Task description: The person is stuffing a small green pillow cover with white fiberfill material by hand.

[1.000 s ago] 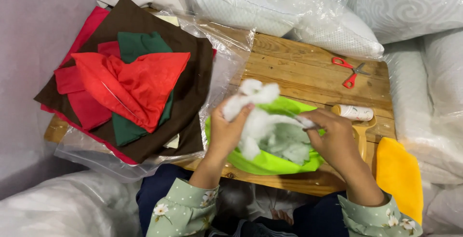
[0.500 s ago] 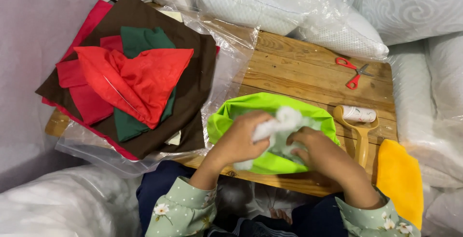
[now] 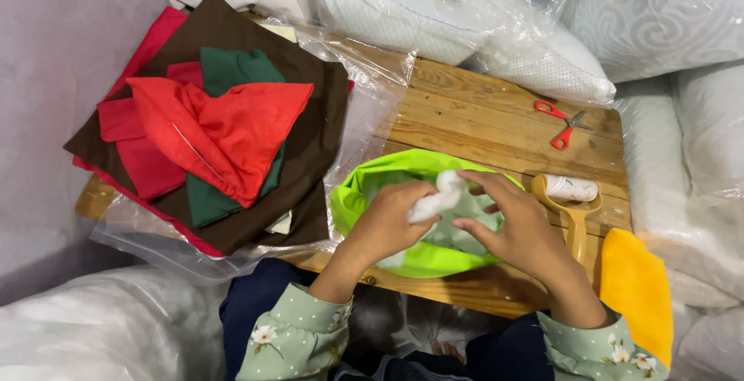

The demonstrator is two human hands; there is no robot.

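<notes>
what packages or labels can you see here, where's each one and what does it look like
Bagged pillows: far edge of the wooden table, white, in clear plastic wrap.
Clear plastic bag: left half of the table, flat and crinkled, under the stack of brown, red and green fabric.
Lint roller: right of the right hand, white printed wrapper on the roll, yellow handle.
No signs or screens.
</notes>
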